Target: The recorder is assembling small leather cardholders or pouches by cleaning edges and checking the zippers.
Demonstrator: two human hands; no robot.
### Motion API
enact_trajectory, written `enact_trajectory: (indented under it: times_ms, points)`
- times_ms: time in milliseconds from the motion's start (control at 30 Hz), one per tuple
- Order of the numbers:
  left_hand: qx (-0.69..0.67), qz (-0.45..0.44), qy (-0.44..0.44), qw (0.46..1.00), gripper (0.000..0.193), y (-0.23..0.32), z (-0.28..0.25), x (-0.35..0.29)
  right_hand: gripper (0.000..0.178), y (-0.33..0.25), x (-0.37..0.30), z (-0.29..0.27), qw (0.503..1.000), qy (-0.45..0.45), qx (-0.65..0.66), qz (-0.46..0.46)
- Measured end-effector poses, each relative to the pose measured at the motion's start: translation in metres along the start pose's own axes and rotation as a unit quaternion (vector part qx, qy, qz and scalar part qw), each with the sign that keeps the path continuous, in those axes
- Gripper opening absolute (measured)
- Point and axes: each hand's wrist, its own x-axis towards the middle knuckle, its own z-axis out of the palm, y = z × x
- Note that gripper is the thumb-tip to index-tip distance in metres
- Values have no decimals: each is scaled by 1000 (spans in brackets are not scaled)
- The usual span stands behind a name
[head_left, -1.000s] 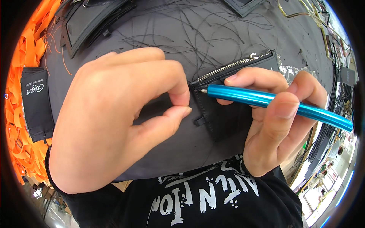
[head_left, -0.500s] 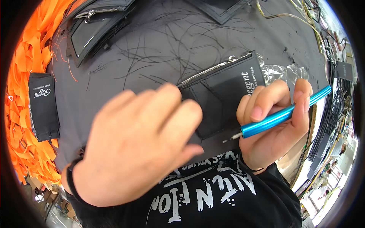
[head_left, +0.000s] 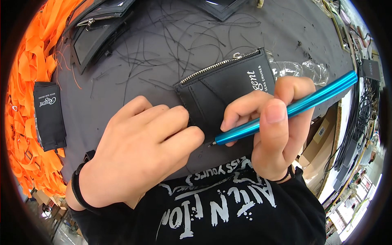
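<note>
A black zip wallet (head_left: pixel 218 83) with stitched edges and a silver zip along its top lies tilted on the dark tabletop. My left hand (head_left: pixel 141 153) is closed at the wallet's lower left corner, back of the hand up. Its thumb and whatever it pinches are hidden. In my right hand (head_left: pixel 281 126) is a shiny blue pen-shaped tool (head_left: pixel 322 94), gripped between thumb and fingers over the wallet's lower right part. The tool's thin metal tip points left and down, a short gap from my left knuckles.
Loose black threads (head_left: pixel 163 49) litter the dark table (head_left: pixel 134 85). Another black wallet (head_left: pixel 50 116) lies at the left beside heaped orange ribbons (head_left: pixel 24 122). More black zip pieces (head_left: pixel 96 38) rest at the far left. Crumpled clear plastic (head_left: pixel 302 71) sits right of the wallet.
My right hand has moved left, bringing the tool's tip nearer my left hand. The wallet has shifted left and slightly away from me. My left hand has drawn a little left, its fingers still curled.
</note>
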Motion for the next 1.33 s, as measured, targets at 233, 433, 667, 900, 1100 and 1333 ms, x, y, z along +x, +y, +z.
enact_trajectory:
  times_ms: [233,433,667,900,1100,1333]
  points:
    - [-46,-44,-11,998,23,3,-3,-4,24,3,2,-2,996,-13,-72,-45]
    - [-84,-89,-2,993,22,11,-9,-7,23,6,-1,-3,994,-16,-90,-54]
    - [-99,-129,16,987,22,19,-9,-11,23,14,-1,-2,992,-10,-84,-95]
    - [-96,-112,17,989,22,18,-12,-10,22,15,0,0,990,-12,-77,-113]
    - [-101,-113,15,988,20,19,-17,-8,22,16,0,0,990,6,-81,-117]
    - [138,-228,233,935,10,-20,-46,1,28,0,11,3,999,36,24,-24]
